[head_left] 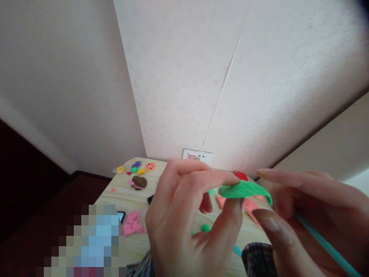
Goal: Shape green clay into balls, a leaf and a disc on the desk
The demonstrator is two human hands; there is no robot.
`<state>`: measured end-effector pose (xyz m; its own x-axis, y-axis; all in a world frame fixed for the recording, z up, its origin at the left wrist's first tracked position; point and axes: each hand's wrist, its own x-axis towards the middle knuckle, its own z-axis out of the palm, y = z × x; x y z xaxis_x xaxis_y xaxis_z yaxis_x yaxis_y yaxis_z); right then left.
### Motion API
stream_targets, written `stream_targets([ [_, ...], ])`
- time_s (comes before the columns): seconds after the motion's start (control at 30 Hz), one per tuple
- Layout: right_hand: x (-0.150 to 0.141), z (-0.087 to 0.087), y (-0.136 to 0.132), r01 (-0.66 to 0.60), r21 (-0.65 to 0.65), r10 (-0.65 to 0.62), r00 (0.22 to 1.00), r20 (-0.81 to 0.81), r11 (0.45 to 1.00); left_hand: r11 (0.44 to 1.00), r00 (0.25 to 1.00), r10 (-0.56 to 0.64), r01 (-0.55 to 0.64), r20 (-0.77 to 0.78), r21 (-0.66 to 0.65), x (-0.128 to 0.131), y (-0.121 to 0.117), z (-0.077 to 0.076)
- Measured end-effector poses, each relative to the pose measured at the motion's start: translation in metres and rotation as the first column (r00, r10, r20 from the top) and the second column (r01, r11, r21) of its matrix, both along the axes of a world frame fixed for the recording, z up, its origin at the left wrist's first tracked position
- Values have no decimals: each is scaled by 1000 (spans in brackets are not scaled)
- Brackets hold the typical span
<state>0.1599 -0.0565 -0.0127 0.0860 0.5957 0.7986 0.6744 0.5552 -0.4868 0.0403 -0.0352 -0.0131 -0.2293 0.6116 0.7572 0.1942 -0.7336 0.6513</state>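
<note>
A thin green leaf-shaped piece of modelling clay (pixel 245 189) is pinched between the thumb and index finger of my left hand (pixel 181 215). Its pointed right end bends downward. My right hand (pixel 311 219) is just to the right of that tip, thumb and index finger spread apart and not visibly touching it. A slim teal stick-like tool (pixel 327 244) is tucked in the curled fingers of the right hand, and its far end runs out of the frame. Small green clay balls (pixel 205 228) lie on the table below, partly hidden by my left hand.
The wooden table (pixel 161 184) stands against a wall with a socket (pixel 197 154). On it are small coloured pieces (pixel 141 171), a brown coiled piece (pixel 140 182), a pink packet (pixel 134 223), salmon packets (pixel 251 209) and a red item (pixel 241 176). A pixelated patch covers the lower left.
</note>
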Motion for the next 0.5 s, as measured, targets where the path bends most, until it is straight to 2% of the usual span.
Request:
stream_targets([
  [0.17,-1,-1,-1,88,-16,-88,996,-6,996,1000,1000,1,-1,-15,-3,1,2,-1],
  [0.33,0,-2,-4,200,25,-202,978,60,979,1000,1000,-20,20,3,-21,1,1,0],
  [0.5,-2,-1,-4,246,137,-255,965,55,960,999,1000,-25,25,-2,-34,-1,0,-1],
])
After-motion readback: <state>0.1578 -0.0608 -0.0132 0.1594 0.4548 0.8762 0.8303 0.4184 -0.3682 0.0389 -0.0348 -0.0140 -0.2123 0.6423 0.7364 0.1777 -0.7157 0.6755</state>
